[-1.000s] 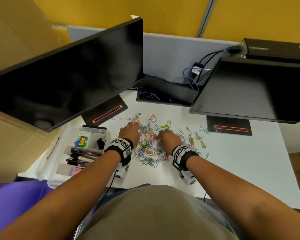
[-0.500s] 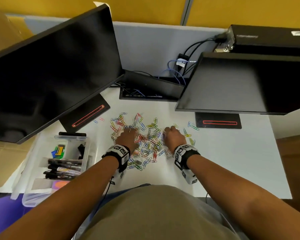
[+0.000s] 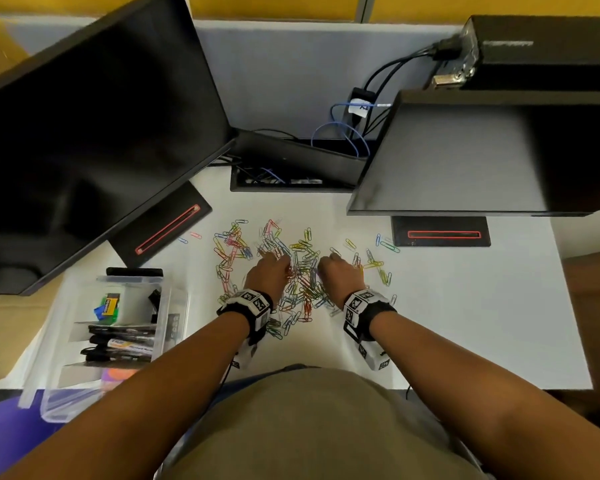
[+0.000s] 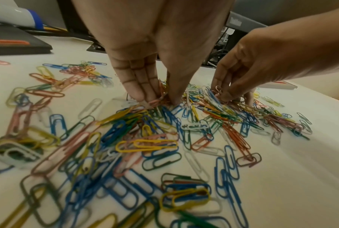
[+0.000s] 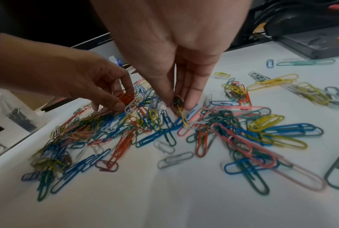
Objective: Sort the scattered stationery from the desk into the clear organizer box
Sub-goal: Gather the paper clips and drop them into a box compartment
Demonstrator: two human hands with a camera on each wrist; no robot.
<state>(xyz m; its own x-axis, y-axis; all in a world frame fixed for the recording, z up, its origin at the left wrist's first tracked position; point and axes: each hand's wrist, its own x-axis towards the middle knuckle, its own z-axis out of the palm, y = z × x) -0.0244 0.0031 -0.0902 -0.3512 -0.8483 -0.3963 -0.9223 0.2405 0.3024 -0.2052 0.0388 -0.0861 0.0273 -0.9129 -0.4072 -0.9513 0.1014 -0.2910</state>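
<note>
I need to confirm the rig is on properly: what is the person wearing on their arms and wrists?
Bare forearms, no sleeves. Each wrist carries a black band with white square-pattern marker tags; the right wrist's band matches. A white tagged camera block hangs below the right band, and a thin dark cable runs from the left one. No gloves on either hand.

Both bare forearms reach forward from the body, side by side, each with a black band and a patterned white block at the wrist. The left hand (image 3: 269, 271) points its fingers down, thumb and fingertips (image 4: 145, 94) drawn together in a pinch. The right hand (image 3: 342, 273) hangs close beside it, its thumb and fingertips (image 5: 190, 101) also bunched in a pinch.
</note>
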